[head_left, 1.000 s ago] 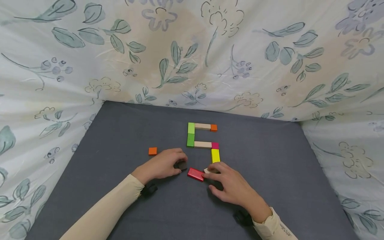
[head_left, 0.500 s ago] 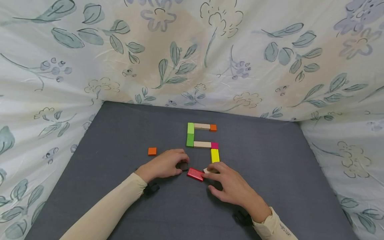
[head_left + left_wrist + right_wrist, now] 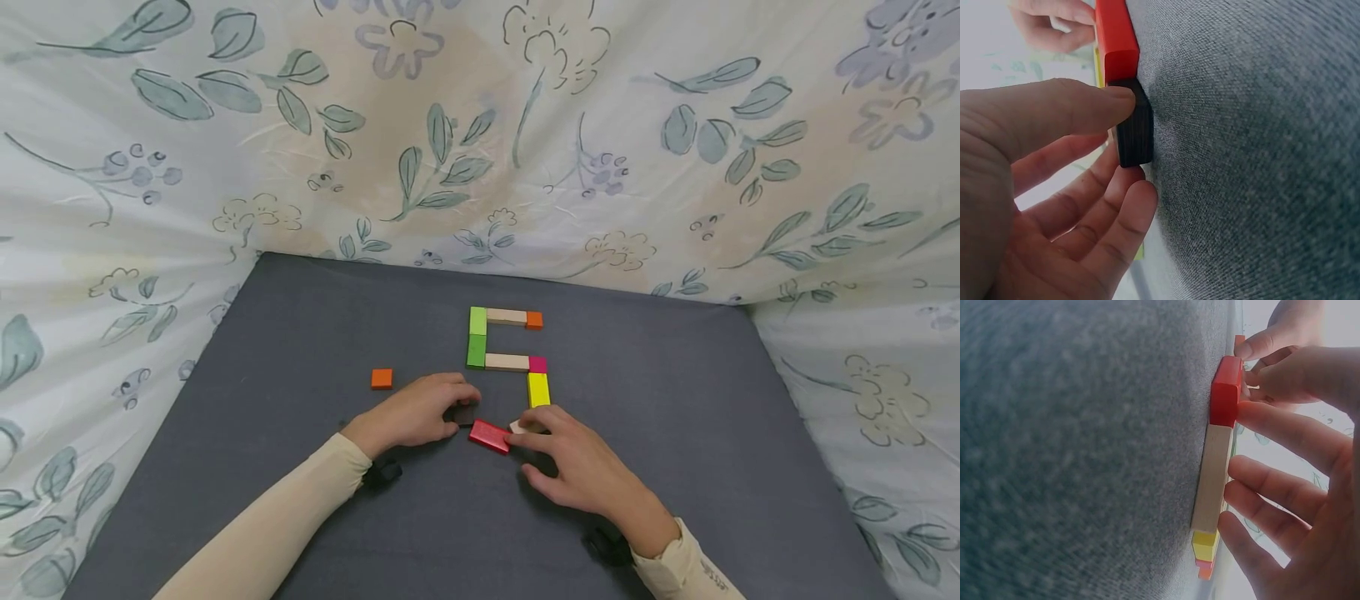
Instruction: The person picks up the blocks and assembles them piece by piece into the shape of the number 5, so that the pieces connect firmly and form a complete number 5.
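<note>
Thumb and fingers of my left hand pinch a black block. In the left wrist view that block meets the end of a red block. The fingertips of my right hand touch the red block and the plain wooden block beside it; these fingers are fairly straight and the thumb stands apart. In the head view the right hand covers most of the wooden block. Just beyond it lies a yellow block.
A pink block, two plain wooden strips, two green blocks and an orange cube continue the line of blocks on the dark grey cloth. Another orange block lies apart at left. Flowered fabric surrounds the table.
My left hand has slid a little to the right with the black block, bringing it up to the red block. The right hand has stayed in place.
</note>
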A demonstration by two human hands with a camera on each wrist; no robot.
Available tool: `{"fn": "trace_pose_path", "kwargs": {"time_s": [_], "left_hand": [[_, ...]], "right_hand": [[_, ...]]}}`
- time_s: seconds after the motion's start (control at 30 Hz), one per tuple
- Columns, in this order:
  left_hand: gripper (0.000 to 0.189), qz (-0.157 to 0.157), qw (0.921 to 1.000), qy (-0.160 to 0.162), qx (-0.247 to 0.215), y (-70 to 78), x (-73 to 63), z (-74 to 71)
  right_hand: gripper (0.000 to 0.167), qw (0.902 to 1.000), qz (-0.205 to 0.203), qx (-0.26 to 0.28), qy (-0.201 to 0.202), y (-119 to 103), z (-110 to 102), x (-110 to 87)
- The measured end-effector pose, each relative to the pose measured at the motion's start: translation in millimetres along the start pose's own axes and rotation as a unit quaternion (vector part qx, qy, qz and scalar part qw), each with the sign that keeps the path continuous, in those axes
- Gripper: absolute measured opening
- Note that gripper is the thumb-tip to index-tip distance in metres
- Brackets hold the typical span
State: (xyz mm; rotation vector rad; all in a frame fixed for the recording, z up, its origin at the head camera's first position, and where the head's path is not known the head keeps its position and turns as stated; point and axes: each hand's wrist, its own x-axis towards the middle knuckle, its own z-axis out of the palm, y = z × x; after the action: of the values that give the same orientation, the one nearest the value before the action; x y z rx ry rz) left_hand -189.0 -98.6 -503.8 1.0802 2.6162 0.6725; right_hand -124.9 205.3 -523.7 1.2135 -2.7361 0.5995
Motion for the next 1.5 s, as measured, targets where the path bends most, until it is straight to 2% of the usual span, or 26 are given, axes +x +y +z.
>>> {"fn": "trace_pose_path", "kwargs": {"time_s": [0.07, 0.3, 0.47, 0.63, 0.73, 0.8, 1.0, 1.37, 1.5], "left_hand": [[0.047, 0.001, 1.0, 0.0, -0.001, -0.3, 0.2, 0.3], [0.047, -0.005, 1.0, 0.004, -0.008, -0.1, -1.1, -0.9], [0.05, -0.033, 0.9987, 0.038, -0.006, -4.6, -11.4, -16.8], [0.046, -0.068, 0.9935, 0.091, -0.012, -24.1, -31.5, -48.7], [0.043, -0.083, 0.991, 0.102, -0.025, -42.2, -44.8, -61.7], [0.042, -0.095, 0.9898, 0.103, -0.025, -53.1, -51.7, -64.9], [0.039, -0.119, 0.9885, 0.089, -0.026, -71.5, -61.4, -59.9], [0.029, -0.109, 0.9913, 0.07, -0.023, -79.3, -53.8, -51.0], [0.028, -0.103, 0.9919, 0.071, -0.023, -75.2, -48.9, -50.0]], "right_hand": [[0.039, 0.9998, 0.015, -0.002, -0.01, -9, -9, 2.1], [0.04, 0.9987, 0.037, -0.01, -0.033, -11, -12, 2.4], [0.041, 0.9986, 0.039, -0.008, -0.035, -11, -12, 2.7], [0.042, 0.9992, 0.03, -0.006, -0.024, -11, -10, 2.3], [0.041, 0.9993, 0.029, -0.002, -0.025, -11, -11, 1.8], [0.041, 0.9991, 0.032, 0.0, -0.028, -11, -10, 1.5], [0.042, 0.9992, 0.032, -0.001, -0.023, -10, -8, 1.0], [0.042, 0.999, 0.036, 0.005, -0.027, -10, -9, -0.3], [0.043, 0.9991, 0.034, 0.008, -0.024, -10, -9, -0.3]]}}
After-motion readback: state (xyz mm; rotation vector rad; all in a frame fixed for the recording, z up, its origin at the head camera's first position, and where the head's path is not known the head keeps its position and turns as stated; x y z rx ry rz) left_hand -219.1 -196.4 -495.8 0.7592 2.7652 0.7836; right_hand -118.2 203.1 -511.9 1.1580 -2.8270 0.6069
